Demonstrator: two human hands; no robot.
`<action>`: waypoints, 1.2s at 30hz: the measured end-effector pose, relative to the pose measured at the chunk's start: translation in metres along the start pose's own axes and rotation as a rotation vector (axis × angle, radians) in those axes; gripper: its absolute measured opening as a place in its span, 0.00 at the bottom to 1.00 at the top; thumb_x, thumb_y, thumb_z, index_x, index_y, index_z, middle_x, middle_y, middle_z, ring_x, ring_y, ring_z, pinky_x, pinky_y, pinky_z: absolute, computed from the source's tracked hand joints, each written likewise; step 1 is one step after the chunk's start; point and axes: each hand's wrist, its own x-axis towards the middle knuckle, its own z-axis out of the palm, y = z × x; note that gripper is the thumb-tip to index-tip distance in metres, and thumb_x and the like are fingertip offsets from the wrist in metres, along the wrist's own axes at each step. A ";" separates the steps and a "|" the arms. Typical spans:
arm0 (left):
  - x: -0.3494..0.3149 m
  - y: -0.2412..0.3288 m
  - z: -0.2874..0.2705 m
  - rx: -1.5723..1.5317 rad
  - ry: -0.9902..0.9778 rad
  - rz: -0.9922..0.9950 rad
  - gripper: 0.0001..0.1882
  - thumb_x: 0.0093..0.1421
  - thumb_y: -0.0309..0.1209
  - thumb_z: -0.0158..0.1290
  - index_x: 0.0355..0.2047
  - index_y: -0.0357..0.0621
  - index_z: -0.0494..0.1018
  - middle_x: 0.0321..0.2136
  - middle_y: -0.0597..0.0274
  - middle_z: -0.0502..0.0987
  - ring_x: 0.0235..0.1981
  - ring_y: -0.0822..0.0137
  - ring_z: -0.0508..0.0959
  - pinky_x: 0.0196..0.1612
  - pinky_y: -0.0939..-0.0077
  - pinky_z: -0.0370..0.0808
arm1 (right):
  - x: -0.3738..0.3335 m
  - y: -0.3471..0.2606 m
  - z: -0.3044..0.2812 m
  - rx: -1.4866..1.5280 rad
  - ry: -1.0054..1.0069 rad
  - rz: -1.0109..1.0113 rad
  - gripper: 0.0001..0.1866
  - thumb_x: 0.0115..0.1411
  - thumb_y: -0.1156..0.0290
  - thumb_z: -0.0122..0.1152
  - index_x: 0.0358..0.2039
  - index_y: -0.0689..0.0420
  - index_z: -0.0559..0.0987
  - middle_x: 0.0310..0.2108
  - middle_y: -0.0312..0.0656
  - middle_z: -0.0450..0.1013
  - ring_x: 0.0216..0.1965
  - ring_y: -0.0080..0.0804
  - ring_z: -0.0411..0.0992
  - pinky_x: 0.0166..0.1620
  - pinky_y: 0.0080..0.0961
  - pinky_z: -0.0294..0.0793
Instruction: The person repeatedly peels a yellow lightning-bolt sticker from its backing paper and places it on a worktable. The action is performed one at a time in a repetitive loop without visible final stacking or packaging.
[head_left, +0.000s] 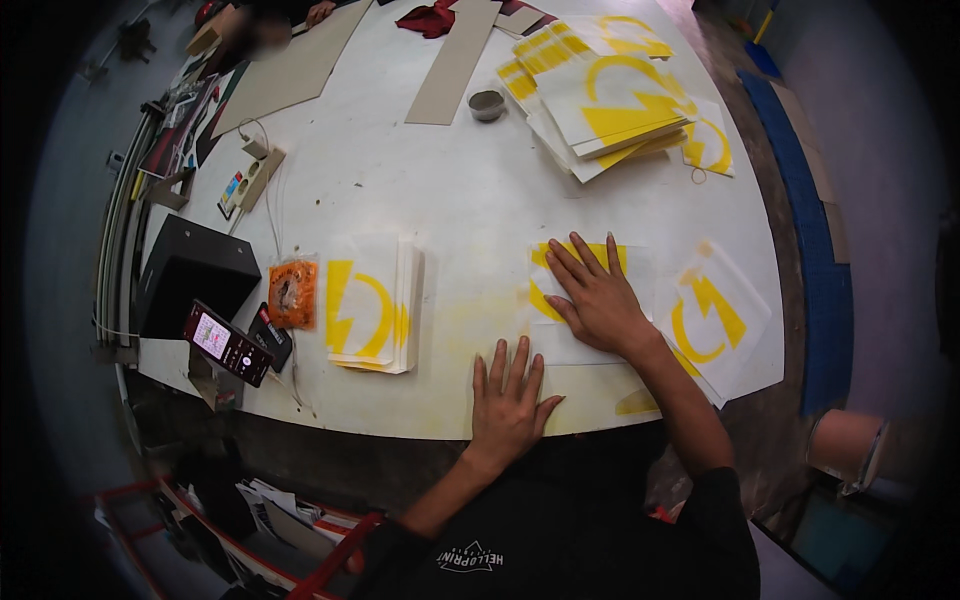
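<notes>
My right hand [603,305] lies flat with its fingers spread on a white sheet with a yellow print [542,303], covering much of it. Palm down on the bare table [455,300], my left hand [507,402] rests just left of that sheet, fingers stretched and holding nothing. Close to my right forearm are loose white sheets [722,318] with a yellow lightning-bolt print, partly overlapping. Left of my hands stands a neat stack of similar printed sheets [372,305]. At the far right a taller, uneven pile [612,110] of them is heaped up.
A small round cup [487,106] and grey board strips [455,60] lie farther back. On the left are an orange packet [293,294], a phone [228,343], a black box [195,275] and a power strip [250,183] with cables. Another person's hand [320,12] shows at the far edge.
</notes>
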 end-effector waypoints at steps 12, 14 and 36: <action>0.005 -0.013 0.002 -0.073 -0.077 0.106 0.35 0.64 0.46 0.66 0.61 0.30 0.75 0.69 0.40 0.69 0.73 0.47 0.67 0.75 0.40 0.59 | 0.003 -0.008 0.001 -0.005 0.001 0.015 0.35 0.77 0.47 0.45 0.76 0.54 0.64 0.79 0.38 0.55 0.81 0.47 0.47 0.77 0.73 0.34; 0.005 -0.013 0.001 -0.072 -0.066 0.115 0.35 0.64 0.46 0.66 0.61 0.30 0.75 0.69 0.40 0.70 0.73 0.47 0.67 0.75 0.40 0.59 | 0.004 -0.003 0.003 -0.028 0.006 0.012 0.35 0.77 0.46 0.44 0.76 0.54 0.64 0.79 0.37 0.56 0.81 0.47 0.47 0.76 0.74 0.34; 0.002 -0.019 0.007 -0.127 -0.038 0.098 0.32 0.66 0.47 0.64 0.61 0.35 0.77 0.69 0.46 0.71 0.72 0.50 0.68 0.76 0.40 0.56 | 0.033 0.002 0.008 0.298 0.270 0.248 0.18 0.60 0.60 0.73 0.50 0.51 0.87 0.60 0.37 0.77 0.65 0.43 0.66 0.74 0.75 0.39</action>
